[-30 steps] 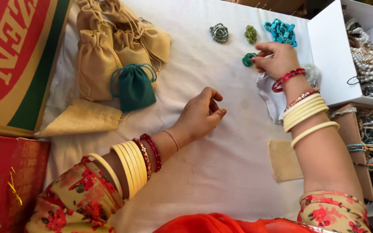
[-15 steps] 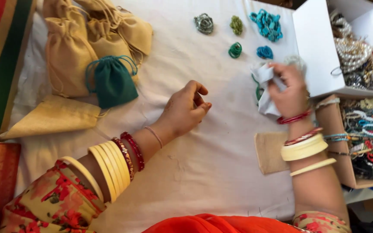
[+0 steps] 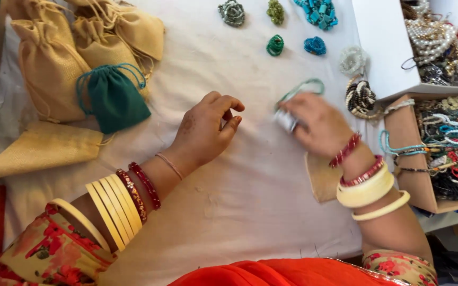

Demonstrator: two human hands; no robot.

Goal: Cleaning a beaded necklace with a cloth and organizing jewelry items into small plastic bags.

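A green beaded loop (image 3: 302, 87) is pinched in the right hand (image 3: 316, 124), extending beyond its fingertips, while the nearby left hand (image 3: 205, 130) is loosely curled, empty.

Green bead loop (image 3: 302, 88) in right hand (image 3: 318, 125)

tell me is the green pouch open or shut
Shut: the green pouch lies flat on the cloth, its neck gathered tight by the drawstring.
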